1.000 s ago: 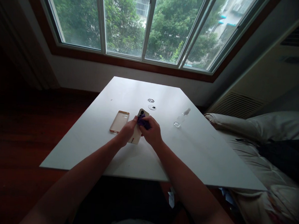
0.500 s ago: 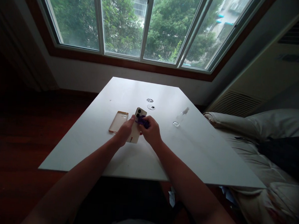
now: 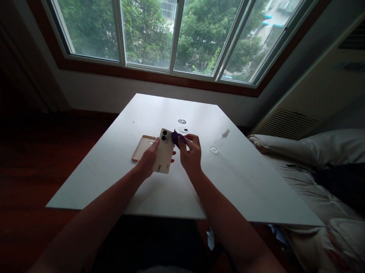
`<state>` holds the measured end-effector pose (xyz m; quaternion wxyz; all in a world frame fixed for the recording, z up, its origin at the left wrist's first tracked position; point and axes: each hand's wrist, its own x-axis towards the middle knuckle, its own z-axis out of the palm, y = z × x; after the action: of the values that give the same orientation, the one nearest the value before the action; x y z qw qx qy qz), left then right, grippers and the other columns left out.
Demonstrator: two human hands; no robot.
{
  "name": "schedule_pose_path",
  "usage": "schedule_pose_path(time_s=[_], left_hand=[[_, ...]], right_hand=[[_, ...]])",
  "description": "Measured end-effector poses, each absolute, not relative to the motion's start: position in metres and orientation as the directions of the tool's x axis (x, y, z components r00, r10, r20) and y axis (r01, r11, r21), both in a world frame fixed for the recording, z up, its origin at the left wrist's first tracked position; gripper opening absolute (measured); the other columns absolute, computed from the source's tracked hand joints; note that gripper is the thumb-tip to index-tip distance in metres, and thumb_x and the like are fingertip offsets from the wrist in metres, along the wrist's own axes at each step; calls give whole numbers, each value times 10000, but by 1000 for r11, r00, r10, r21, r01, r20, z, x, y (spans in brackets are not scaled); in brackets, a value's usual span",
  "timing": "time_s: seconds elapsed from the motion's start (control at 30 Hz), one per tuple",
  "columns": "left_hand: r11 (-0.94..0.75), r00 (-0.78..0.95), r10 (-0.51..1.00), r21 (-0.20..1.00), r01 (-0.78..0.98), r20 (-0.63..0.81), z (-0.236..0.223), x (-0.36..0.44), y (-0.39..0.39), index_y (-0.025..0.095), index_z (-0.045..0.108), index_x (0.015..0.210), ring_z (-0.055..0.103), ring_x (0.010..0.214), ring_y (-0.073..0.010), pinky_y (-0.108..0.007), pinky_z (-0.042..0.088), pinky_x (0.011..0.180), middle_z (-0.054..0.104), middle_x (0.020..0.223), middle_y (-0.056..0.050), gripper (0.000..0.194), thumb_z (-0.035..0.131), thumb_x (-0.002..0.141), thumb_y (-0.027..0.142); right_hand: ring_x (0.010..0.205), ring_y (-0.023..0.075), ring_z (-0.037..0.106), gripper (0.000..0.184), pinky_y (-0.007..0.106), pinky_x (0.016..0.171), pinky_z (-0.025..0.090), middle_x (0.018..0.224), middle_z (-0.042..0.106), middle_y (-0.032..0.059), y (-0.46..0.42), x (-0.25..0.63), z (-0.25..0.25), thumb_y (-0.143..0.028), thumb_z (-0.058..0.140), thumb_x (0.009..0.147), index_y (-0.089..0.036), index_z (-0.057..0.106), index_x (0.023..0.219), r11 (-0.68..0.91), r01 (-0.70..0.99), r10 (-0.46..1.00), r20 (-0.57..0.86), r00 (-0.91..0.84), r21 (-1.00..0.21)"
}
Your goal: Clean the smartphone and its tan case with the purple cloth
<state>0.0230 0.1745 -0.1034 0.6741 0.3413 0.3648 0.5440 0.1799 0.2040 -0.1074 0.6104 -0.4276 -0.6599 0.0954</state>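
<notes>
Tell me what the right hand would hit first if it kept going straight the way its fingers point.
The right hand, pinching a purple cloth, points up and left toward the top of the phone. Just beyond lie two small round discs on the table; likely those, though depth is unclear.

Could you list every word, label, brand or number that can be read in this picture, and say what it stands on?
None can be read.
Phone, held back-up in the left hand: no legible brand or marking; a small dark mark low on it is too small to read.
Phone case on the table: plain.
Purple cloth in the right hand: plain.
</notes>
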Motion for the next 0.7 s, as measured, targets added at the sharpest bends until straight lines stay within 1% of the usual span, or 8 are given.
schedule_pose_path(time_s=[0.1, 0.17, 0.33, 0.4, 0.5, 0.57, 0.63, 0.7], left_hand=[[170, 182, 979, 860, -482, -92, -103, 21, 174, 149, 683, 1267, 738, 994, -303, -412, 651, 731, 714, 1246, -180, 562, 474, 996, 594], [178, 191, 977, 858, -481, -96, -103, 19, 174, 158, 673, 1292, 731, 1021, -314, -430, 655, 745, 694, 1293, -177, 572, 483, 989, 604], [196, 172, 977, 837, -511, -124, -104, 14, 177, 142, 670, 1279, 725, 1024, -316, -423, 657, 740, 691, 1287, -190, 597, 484, 981, 626], [193, 173, 978, 831, -521, -119, -104, 13, 177, 139, 671, 1277, 726, 1017, -312, -411, 656, 730, 697, 1273, -193, 604, 491, 977, 632], [194, 187, 976, 823, -534, -109, -104, 11, 178, 131, 678, 1271, 732, 995, -305, -397, 652, 718, 718, 1216, -193, 621, 480, 979, 641], [233, 211, 968, 813, -534, -139, -105, 9, 180, 125, 687, 1257, 739, 972, -304, -396, 649, 716, 737, 1154, -192, 647, 461, 978, 662], [288, 248, 952, 798, -530, -179, -107, 7, 181, 125, 693, 1249, 744, 954, -310, -405, 646, 724, 751, 1097, -190, 681, 463, 961, 697], [298, 271, 947, 786, -541, -173, -109, 6, 182, 130, 691, 1263, 745, 959, -318, -414, 644, 742, 756, 1078, -186, 701, 488, 942, 719]], right_hand=[[811, 186, 612, 416, 357, 739, 549, 892, 589, 47, 211, 185, -105, -520, 533, 1009, -198, 724, 829, 557, 421, 705, 676, 216, -716], [751, 171, 595, 484, 338, 696, 529, 851, 577, 36, 216, 188, -106, -581, 507, 1003, -193, 688, 778, 506, 411, 737, 628, 250, -758], [656, 160, 568, 532, 301, 601, 476, 756, 598, 31, 223, 194, -109, -667, 539, 950, -198, 626, 713, 390, 403, 802, 521, 294, -828], [641, 166, 581, 543, 290, 573, 470, 726, 629, 32, 224, 195, -108, -695, 554, 923, -188, 680, 777, 358, 330, 847, 453, 279, -873], [678, 175, 617, 612, 284, 586, 481, 775, 690, 39, 222, 195, -104, -733, 560, 890, -169, 773, 991, 315, 208, 895, 363, 260, -926], [672, 169, 610, 661, 278, 583, 467, 781, 699, 31, 221, 194, -102, -750, 572, 867, -172, 784, 1108, 285, 165, 913, 319, 253, -944], [634, 157, 586, 693, 273, 563, 447, 751, 687, 21, 221, 193, -100, -765, 588, 845, -178, 781, 1159, 248, 130, 934, 273, 230, -960], [611, 148, 568, 714, 270, 551, 439, 736, 676, 17, 222, 193, -101, -782, 592, 829, -185, 778, 1174, 222, 90, 948, 236, 215, -971]])
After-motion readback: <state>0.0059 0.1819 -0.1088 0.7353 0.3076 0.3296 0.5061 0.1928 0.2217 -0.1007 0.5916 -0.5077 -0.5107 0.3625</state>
